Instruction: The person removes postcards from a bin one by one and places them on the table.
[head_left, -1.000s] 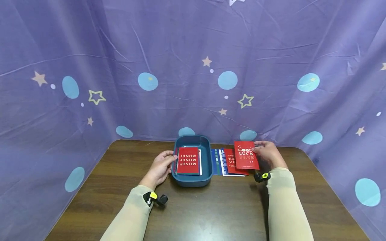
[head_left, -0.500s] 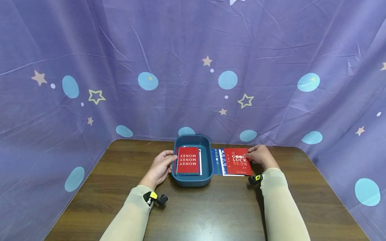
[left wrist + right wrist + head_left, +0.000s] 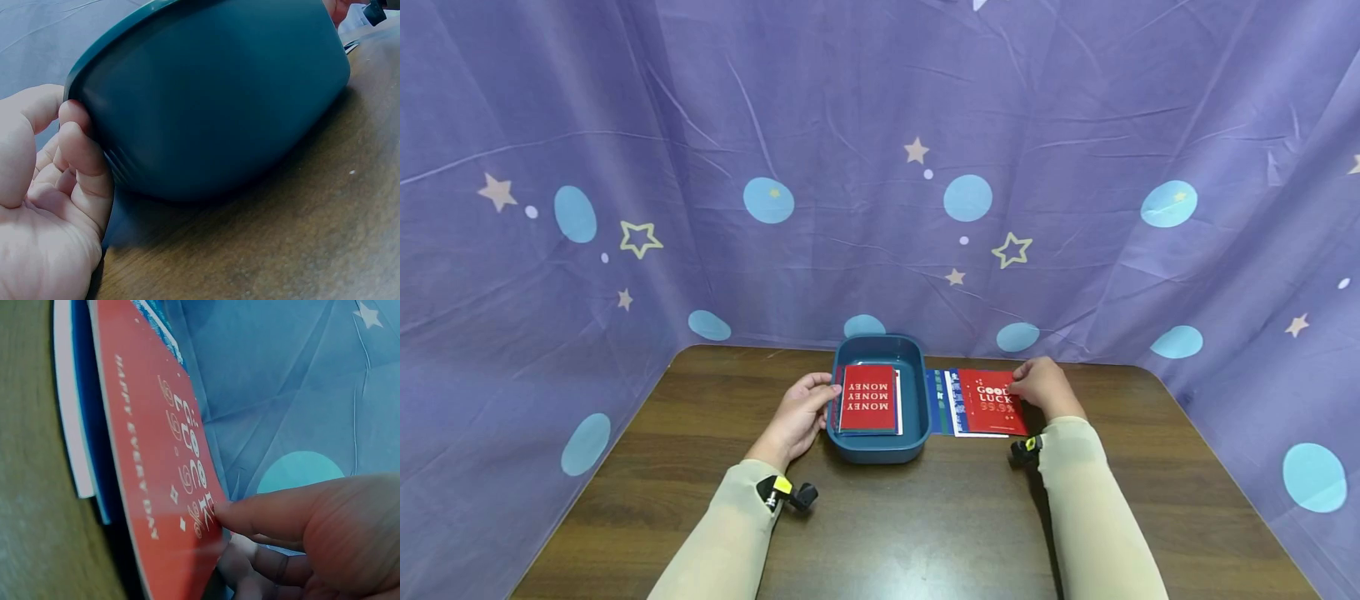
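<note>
My left hand grips the left rim of a dark teal plastic tray, thumb over the edge and fingers curled against the outer wall. Inside the tray lies a stack of cards topped by a red "MONEY" card. To the right, my right hand pinches the right edge of a red "GOOD LUCK 99.9%" card. In the right wrist view, the thumb presses on the face of the card while fingers sit behind it. It lies over a fanned row of blue and white cards.
The brown wooden table extends in front of the tray and out to both sides. A purple curtain with stars and blue circles hangs behind the table and along its sides.
My right hand has moved left and lowered the red "GOOD LUCK" card onto the fanned cards, covering the red card beneath. The left hand and tray have stayed in place.
</note>
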`<state>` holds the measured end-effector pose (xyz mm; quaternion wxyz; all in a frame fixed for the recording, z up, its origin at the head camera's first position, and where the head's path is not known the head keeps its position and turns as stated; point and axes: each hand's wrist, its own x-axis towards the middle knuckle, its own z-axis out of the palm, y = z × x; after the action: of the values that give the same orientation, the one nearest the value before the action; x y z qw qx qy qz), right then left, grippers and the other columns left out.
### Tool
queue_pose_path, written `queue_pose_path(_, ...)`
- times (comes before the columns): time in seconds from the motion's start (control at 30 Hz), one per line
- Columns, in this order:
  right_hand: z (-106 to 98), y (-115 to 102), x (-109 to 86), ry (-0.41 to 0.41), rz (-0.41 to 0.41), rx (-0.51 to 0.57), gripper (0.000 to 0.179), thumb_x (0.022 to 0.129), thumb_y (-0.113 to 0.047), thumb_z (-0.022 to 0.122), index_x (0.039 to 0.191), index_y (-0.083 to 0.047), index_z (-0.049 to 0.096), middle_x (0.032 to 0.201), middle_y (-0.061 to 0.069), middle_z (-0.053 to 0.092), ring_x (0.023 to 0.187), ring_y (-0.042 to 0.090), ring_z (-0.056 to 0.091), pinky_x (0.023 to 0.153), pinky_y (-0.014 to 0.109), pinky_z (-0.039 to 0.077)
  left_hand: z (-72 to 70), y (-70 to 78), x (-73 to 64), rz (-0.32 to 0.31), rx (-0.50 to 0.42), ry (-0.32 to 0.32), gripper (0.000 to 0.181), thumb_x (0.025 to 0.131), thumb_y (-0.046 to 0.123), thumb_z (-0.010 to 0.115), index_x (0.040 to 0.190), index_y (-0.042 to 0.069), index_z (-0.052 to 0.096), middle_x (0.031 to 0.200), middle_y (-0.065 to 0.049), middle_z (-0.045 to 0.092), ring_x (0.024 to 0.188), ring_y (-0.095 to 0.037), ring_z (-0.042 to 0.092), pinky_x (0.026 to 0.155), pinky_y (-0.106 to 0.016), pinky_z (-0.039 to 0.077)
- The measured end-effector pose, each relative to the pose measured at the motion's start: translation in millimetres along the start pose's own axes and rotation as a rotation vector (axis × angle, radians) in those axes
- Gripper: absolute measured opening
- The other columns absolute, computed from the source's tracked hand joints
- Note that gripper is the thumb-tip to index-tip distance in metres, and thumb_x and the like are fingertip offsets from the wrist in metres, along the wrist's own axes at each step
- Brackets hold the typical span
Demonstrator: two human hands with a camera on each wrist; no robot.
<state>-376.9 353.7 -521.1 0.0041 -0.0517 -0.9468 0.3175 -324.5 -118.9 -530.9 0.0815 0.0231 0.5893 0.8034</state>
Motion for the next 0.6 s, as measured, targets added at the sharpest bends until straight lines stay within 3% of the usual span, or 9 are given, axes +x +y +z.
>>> queue_pose_path(0.13,6.2,8.3,10.0,0.027,0.010,-0.052,0.022,0.083,-0.019,0.093,0.088,-0.013,0.072,0.089,0.013,0.072,0.083,0.032,0.064,0.078,0.047,0.056,0.0,0.0,0.4,-0.010,-0.010,0.002,0.023,0.111,0.001,0.064,0.132,0.002,0.052,0.081,0.005,0.071,0.055,-0.004,0.053,0.046,-0.016,0.044)
queue_pose_path(0.23,-5.3,-22.9,-16.3,0.019,0.068,-0.072,0.023,0.087,-0.016,0.092,0.093,-0.009,0.071,0.094,0.015,0.072,0.090,0.034,0.066,0.085,0.051,0.058,-0.1,0.2,-0.1,-0.014,-0.015,-0.002,0.023,0.111,0.001,0.064,0.131,0.003,0.052,0.081,0.005,0.072,0.055,-0.004,0.053,0.046,-0.016,0.044)
queue_pose_path(0.33,-11.5,-37.7,-28.7,-0.004,0.086,-0.066,0.022,0.089,-0.015,0.091,0.096,-0.007,0.071,0.098,0.017,0.073,0.094,0.035,0.067,0.089,0.052,0.058,-0.1,0.9,-0.9,-0.014,-0.013,-0.005,0.023,0.111,0.001,0.064,0.131,0.003,0.052,0.081,0.006,0.072,0.055,-0.004,0.052,0.046,-0.016,0.044)
queue_pose_path(0.4,-5.9,-19.8,-14.2,0.017,0.039,-0.051,0.022,0.087,-0.018,0.092,0.092,-0.012,0.071,0.093,0.013,0.072,0.089,0.031,0.066,0.084,0.047,0.057,-0.3,1.0,-1.0,-0.014,-0.015,-0.005,0.023,0.111,0.001,0.064,0.131,0.002,0.051,0.081,0.006,0.071,0.055,-0.004,0.052,0.046,-0.016,0.044)
queue_pose_path(0.47,-8.9,-20.9,-11.5,0.013,0.027,-0.051,0.017,0.088,-0.017,0.089,0.091,-0.012,0.072,0.095,0.014,0.073,0.091,0.032,0.066,0.087,0.048,0.058,-0.5,1.0,-0.8,-0.015,-0.009,-0.006,0.024,0.112,0.002,0.064,0.132,0.002,0.051,0.081,0.007,0.071,0.055,-0.004,0.052,0.047,-0.015,0.043)
queue_pose_path(0.57,-13.0,-34.8,-16.6,0.050,-0.020,-0.044,0.011,0.090,-0.018,0.082,0.092,-0.011,0.073,0.096,0.014,0.074,0.093,0.033,0.067,0.091,0.050,0.059,-0.8,1.0,-0.7,-0.016,-0.007,-0.005,0.025,0.112,0.002,0.064,0.133,0.002,0.050,0.081,0.007,0.071,0.055,-0.004,0.051,0.047,-0.015,0.044)
queue_pose_path(0.6,-17.7,-51.3,-26.6,0.045,-0.018,-0.038,0.011,0.092,-0.018,0.080,0.095,-0.010,0.074,0.099,0.015,0.074,0.096,0.034,0.067,0.095,0.052,0.059,-0.7,1.2,-0.7,-0.016,-0.008,-0.005,0.025,0.112,0.002,0.064,0.133,0.002,0.050,0.081,0.007,0.071,0.055,-0.004,0.051,0.047,-0.015,0.044)
